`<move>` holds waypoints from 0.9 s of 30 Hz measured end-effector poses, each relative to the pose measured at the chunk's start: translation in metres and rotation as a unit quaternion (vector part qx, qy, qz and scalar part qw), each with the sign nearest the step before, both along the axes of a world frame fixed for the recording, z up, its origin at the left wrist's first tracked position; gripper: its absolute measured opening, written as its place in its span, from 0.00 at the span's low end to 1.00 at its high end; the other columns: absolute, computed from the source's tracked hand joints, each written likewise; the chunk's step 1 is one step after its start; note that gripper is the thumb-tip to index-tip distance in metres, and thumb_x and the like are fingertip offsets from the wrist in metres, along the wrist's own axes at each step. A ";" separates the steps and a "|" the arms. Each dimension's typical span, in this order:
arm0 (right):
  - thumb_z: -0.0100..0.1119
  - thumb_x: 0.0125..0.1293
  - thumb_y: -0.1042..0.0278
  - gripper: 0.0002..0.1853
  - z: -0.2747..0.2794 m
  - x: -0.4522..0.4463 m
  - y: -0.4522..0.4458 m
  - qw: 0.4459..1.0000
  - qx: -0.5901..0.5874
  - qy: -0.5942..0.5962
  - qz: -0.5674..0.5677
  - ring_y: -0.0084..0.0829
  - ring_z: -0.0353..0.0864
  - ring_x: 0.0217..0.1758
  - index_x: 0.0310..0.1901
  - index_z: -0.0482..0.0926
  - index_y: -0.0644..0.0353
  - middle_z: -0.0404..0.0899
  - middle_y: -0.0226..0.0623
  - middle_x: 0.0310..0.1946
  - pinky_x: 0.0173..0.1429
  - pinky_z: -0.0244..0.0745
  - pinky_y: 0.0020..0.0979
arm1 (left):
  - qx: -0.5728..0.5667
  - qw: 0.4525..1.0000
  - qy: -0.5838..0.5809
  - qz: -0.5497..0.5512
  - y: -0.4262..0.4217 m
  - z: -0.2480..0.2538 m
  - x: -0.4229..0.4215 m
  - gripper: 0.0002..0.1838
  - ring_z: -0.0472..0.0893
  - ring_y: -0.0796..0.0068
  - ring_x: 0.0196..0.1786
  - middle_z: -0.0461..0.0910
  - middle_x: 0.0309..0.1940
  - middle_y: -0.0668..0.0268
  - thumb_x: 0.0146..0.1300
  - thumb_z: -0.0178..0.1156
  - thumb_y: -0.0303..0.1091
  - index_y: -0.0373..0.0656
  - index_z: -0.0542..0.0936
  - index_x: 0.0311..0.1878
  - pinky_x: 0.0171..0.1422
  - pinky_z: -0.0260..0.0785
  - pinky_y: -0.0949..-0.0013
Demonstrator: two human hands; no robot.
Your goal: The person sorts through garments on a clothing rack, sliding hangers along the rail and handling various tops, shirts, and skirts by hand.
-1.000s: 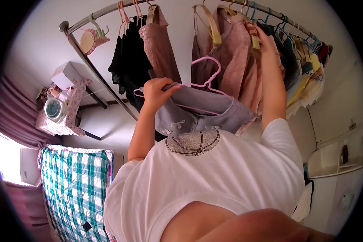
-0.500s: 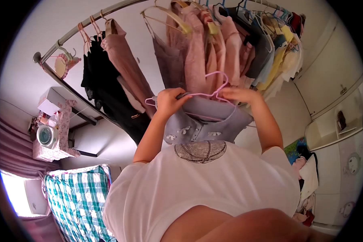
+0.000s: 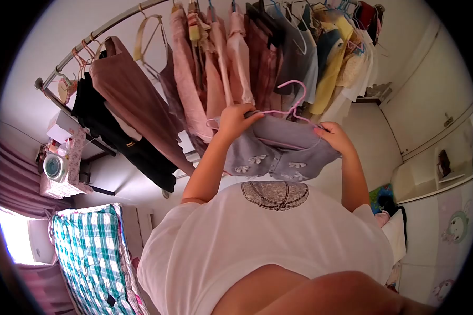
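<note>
A grey-lavender button-front top with white bow-like appliqués hangs on a pink hanger in front of my chest. My left hand is closed around the left part of the hanger and the top's shoulder. At the other shoulder, my right hand pinches the top's edge by the end of the hanger. The hanger's hook points upward, free of the rail. Part of the left shoulder is hidden behind my left hand.
A curved metal rail carries many garments, among them a brown-pink dress, black clothes and a yellow top. A checked quilt lies at lower left. White cabinets stand on the right.
My right hand has moved from near the hanger's hook to the top's right shoulder and now pinches it. My left hand keeps its hold. The view has shifted, with the rail's clothes further left.
</note>
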State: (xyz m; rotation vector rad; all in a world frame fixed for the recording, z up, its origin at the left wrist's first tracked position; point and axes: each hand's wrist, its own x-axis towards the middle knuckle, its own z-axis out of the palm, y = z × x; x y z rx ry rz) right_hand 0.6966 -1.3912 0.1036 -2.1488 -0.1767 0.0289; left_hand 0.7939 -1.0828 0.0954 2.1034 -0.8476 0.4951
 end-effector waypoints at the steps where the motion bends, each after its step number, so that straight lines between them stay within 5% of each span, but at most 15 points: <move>1: 0.59 0.62 0.60 0.17 -0.001 -0.003 -0.013 1.000 0.014 -0.001 -0.015 0.14 0.58 0.23 0.23 0.70 0.64 0.61 0.20 0.17 0.27 0.56 0.23 | 0.012 1.000 0.007 -0.008 -0.014 0.001 -0.002 0.16 0.76 0.59 0.24 0.77 0.21 0.59 0.52 0.66 0.44 0.39 0.80 0.30 0.28 0.65 0.64; 9: 0.62 0.59 0.60 0.19 0.011 -0.023 -0.082 0.996 0.031 0.004 -0.083 0.13 0.55 0.22 0.19 0.67 0.60 0.59 0.18 0.16 0.25 0.53 0.24 | 0.048 0.995 0.014 -0.082 -0.095 -0.005 0.021 0.19 0.77 0.57 0.29 0.77 0.24 0.57 0.52 0.65 0.49 0.40 0.79 0.33 0.34 0.68 0.63; 10: 0.62 0.59 0.60 0.19 0.010 -0.025 -0.086 0.996 0.027 0.005 -0.084 0.13 0.55 0.22 0.19 0.66 0.60 0.58 0.18 0.16 0.25 0.52 0.24 | 0.100 0.989 0.049 -0.099 -0.099 0.001 0.023 0.18 0.78 0.58 0.36 0.78 0.31 0.58 0.50 0.66 0.47 0.42 0.80 0.35 0.40 0.68 0.62; 13: 0.62 0.59 0.60 0.20 0.003 -0.037 -0.096 0.994 0.027 0.005 -0.101 0.13 0.54 0.22 0.18 0.64 0.58 0.56 0.18 0.16 0.25 0.51 0.24 | 0.052 0.977 -0.146 -0.144 -0.114 -0.002 0.042 0.15 0.76 0.58 0.43 0.78 0.38 0.59 0.49 0.67 0.42 0.43 0.80 0.35 0.47 0.67 0.62; 16: 0.62 0.59 0.61 0.20 -0.012 -0.044 -0.107 0.989 0.058 0.007 -0.133 0.13 0.53 0.22 0.18 0.63 0.57 0.55 0.18 0.17 0.25 0.50 0.24 | -0.004 0.988 -0.120 -0.095 -0.126 0.009 0.070 0.13 0.72 0.56 0.51 0.75 0.45 0.60 0.48 0.66 0.40 0.44 0.80 0.35 0.55 0.63 0.57; 19: 0.61 0.59 0.61 0.20 -0.019 -0.052 -0.118 0.982 0.096 -0.001 -0.162 0.13 0.53 0.23 0.17 0.63 0.56 0.55 0.17 0.17 0.25 0.50 0.23 | -0.030 0.972 -0.233 -0.016 -0.141 0.030 0.085 0.15 0.69 0.52 0.55 0.71 0.51 0.54 0.48 0.65 0.36 0.46 0.80 0.41 0.58 0.61 0.55; 22: 0.61 0.59 0.61 0.20 -0.019 -0.056 -0.121 0.974 0.104 -0.008 -0.199 0.13 0.53 0.23 0.17 0.62 0.55 0.55 0.17 0.18 0.26 0.49 0.23 | -0.049 0.981 -0.187 0.030 -0.158 0.036 0.101 0.24 0.63 0.44 0.61 0.59 0.62 0.45 0.49 0.64 0.36 0.54 0.76 0.53 0.63 0.58 0.54; 27: 0.61 0.59 0.63 0.12 -0.026 -0.046 -0.118 0.957 0.188 0.044 -0.214 0.14 0.61 0.26 0.25 0.70 0.58 0.64 0.19 0.21 0.30 0.58 0.22 | -0.076 0.987 -0.132 0.051 -0.149 0.025 0.146 0.23 0.68 0.49 0.58 0.66 0.58 0.52 0.54 0.59 0.32 0.39 0.71 0.55 0.60 0.62 0.56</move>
